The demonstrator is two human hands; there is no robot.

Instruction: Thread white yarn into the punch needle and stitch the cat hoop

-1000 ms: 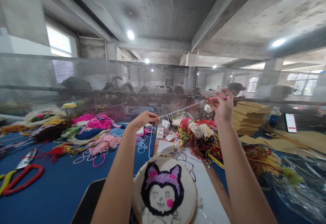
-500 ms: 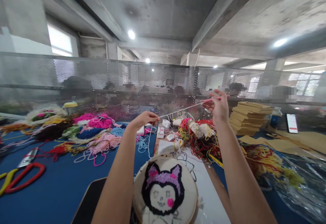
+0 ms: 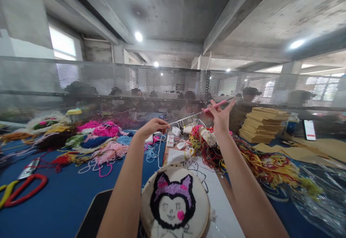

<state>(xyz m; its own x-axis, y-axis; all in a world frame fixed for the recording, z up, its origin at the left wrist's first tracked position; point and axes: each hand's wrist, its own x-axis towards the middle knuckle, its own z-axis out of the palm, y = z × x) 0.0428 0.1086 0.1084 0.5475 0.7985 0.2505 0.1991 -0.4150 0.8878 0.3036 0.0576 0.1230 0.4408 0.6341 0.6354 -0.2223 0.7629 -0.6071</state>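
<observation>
My left hand (image 3: 155, 127) pinches a white strand of yarn (image 3: 186, 118), which runs taut up to the right. At the other end, my right hand (image 3: 220, 117) grips a pink punch needle (image 3: 217, 105) between its fingers, with some fingers spread. The yarn meets the tool's left end; whether it passes inside is too small to tell. Below both hands lies an embroidery hoop (image 3: 207, 214) with cream cloth. A black-outlined cartoon head (image 3: 173, 191) with purple and pink looped yarn is worked on it; the face is mostly drawn lines. A loose white tail hangs from my left hand towards the hoop.
Red-handled scissors (image 3: 28, 191) lie on the blue table at left, near heaps of coloured yarn (image 3: 105, 129). Tangled red and yellow yarn (image 3: 259, 162), stacked brown envelopes (image 3: 262, 124), a phone (image 3: 309, 130) and clear plastic (image 3: 316, 202) are at right. A perforated screen (image 3: 173, 86) stands behind.
My right hand has moved left and slightly down with the punch needle, shortening the span of yarn between my hands. My left hand has stayed in place.
</observation>
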